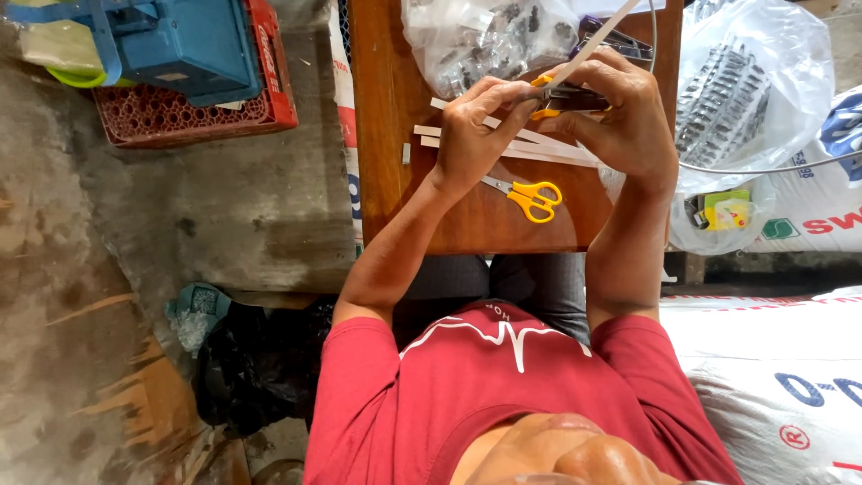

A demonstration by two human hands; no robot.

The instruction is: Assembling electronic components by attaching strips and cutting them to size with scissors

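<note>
While both hands grip one tool (564,97), one scissors (530,197), three strips (539,148).

strip (603,34): we see its top cut off by the edge.
tool (575,97): our hands hide most of it.

Wooden table (382,135): yellow scissors (530,196), white strips (539,148).

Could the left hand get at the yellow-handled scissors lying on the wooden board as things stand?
Probably yes: the scissors lie uncovered on the board just below the left hand, nothing over them. But that hand is pinching a white strip and would need to release it.
</note>
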